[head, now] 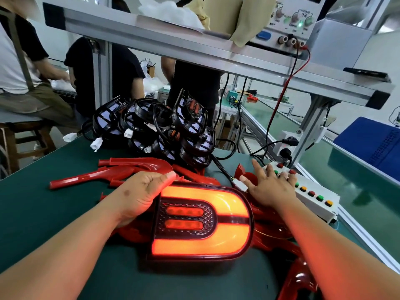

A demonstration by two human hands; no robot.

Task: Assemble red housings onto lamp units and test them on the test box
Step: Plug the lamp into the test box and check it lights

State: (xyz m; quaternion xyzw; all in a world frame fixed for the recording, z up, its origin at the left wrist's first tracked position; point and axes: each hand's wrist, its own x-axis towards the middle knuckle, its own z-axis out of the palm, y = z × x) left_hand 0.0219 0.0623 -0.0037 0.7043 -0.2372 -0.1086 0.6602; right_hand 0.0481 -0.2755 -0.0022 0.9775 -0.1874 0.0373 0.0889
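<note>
At the centre of the frame, low over the green mat, you have the lit lamp unit with its long axis running left to right: the flat end faces the left of the frame, the rounded end the right, and the glowing face is turned up toward you. Your left hand grasps it at the upper left corner, thumb over the top edge; the fingers behind the lamp are hidden. Your right hand is spread flat, fingers straight, with the fingertips on the buttons at the near end of the white test box at the right; which button they press cannot be made out. A white connector on a black cable sits at the lamp's upper right edge, just beside your right thumb. Loose red housings lie on the mat above and to the left of the lamp, more of them show beneath it, partly covered, and one at the lower right is cut off by your forearm and the frame edge. Above centre, bare black lamps with white plugs lie heaped on the mat, not in any bin. A power supply stands on the shelf at the upper right, its top cropped.
</note>
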